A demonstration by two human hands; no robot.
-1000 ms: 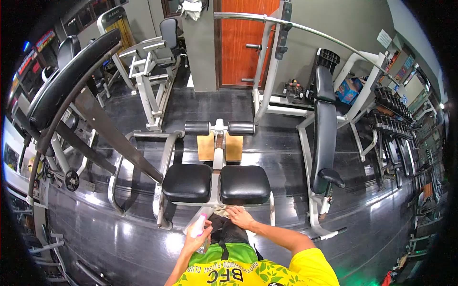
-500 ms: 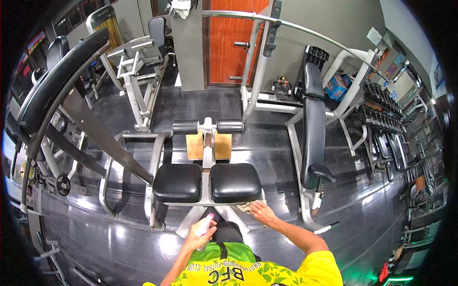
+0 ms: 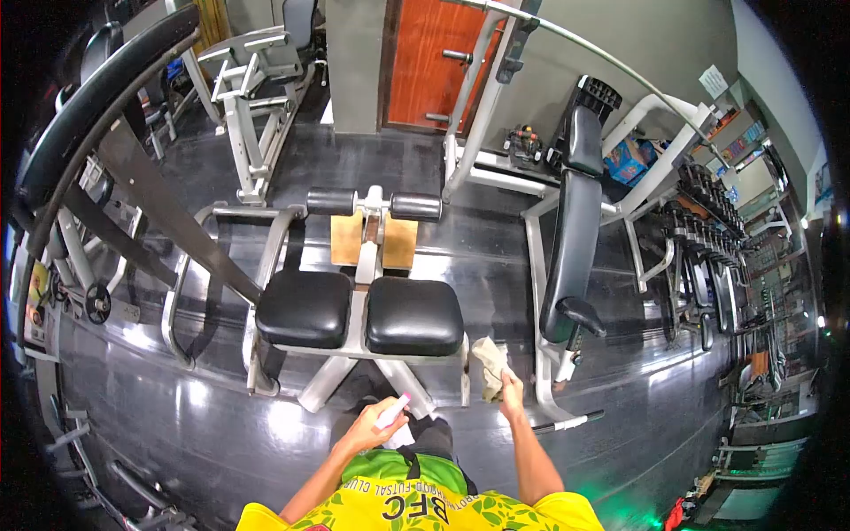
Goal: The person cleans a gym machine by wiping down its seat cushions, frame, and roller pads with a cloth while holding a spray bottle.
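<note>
My left hand (image 3: 375, 427) is closed round a spray bottle (image 3: 392, 412) with a pink and white top, held in front of my shirt. Out to the right, my right hand (image 3: 511, 395) grips a pale cloth (image 3: 490, 361), which hangs apart from the bench beside its right end. The bench has two black pads, a left pad (image 3: 304, 309) and a right pad (image 3: 414, 317), on a light metal frame. Beyond them are two black rollers (image 3: 414, 206).
A black inclined bench (image 3: 573, 257) stands to the right under a rack with a long bar (image 3: 611, 58). Dumbbells (image 3: 708, 221) line the far right. A large padded machine arm (image 3: 102, 97) rises at the left. A red door (image 3: 434, 66) is behind.
My right hand has moved with the cloth from the bench's front edge out to the right, off the frame. My left hand still holds the bottle. The view has tilted down.
</note>
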